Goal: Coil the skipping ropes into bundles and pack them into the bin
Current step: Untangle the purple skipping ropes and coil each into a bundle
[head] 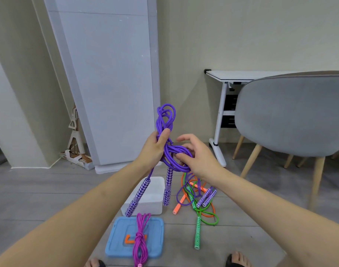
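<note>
— Where's the purple rope (165,149)?
— Mid-air, centre frame. The left hand (155,146) clenches its gathered loops; both handles dangle toward six o'clock.
— The right hand (195,157)?
— Fingers hooked into the strands at three o'clock.
— The bin (145,197)?
— On the floor below, its blue lid (116,237) nearer, bearing a coiled pink rope (139,239). Loose ropes (197,199) lie at four o'clock.

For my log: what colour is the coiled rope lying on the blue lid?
Magenta-pink rope, bundled, on the blue lid; head view.

Both hands, left (155,145) and right (195,157), grip a looped purple rope (165,120) above a white bin (151,197).
</note>
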A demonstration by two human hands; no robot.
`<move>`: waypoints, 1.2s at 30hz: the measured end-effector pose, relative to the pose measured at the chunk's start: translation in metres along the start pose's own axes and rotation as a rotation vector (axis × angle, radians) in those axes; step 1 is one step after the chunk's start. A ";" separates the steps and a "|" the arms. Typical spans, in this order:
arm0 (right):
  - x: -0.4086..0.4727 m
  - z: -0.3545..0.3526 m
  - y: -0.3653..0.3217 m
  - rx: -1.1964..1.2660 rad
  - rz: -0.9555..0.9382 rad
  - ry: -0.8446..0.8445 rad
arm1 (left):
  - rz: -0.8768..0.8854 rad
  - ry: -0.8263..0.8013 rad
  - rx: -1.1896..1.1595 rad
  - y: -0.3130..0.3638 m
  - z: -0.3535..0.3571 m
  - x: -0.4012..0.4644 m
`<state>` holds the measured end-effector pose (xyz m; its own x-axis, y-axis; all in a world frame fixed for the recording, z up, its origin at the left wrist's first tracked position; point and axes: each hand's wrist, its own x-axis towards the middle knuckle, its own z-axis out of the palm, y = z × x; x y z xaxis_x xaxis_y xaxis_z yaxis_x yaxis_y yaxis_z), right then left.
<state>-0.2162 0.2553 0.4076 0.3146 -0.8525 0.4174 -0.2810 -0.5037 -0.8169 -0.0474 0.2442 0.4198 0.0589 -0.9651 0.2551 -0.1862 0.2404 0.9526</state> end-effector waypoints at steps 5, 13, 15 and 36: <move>-0.003 0.005 -0.005 -0.176 -0.143 -0.021 | -0.110 -0.013 -0.032 0.005 0.001 -0.001; 0.002 0.002 0.006 -0.712 -0.504 -0.094 | -0.192 -0.019 0.058 -0.001 -0.003 0.000; 0.004 0.005 0.011 -0.804 -0.557 -0.085 | -0.236 -0.015 0.017 0.000 -0.003 0.000; -0.003 -0.001 0.011 -0.103 0.008 0.104 | -0.035 0.217 -0.056 -0.006 0.016 -0.002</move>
<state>-0.2213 0.2523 0.3973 0.2177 -0.8637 0.4545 -0.3763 -0.5040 -0.7774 -0.0622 0.2425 0.4109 0.2748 -0.9296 0.2456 -0.1260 0.2184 0.9677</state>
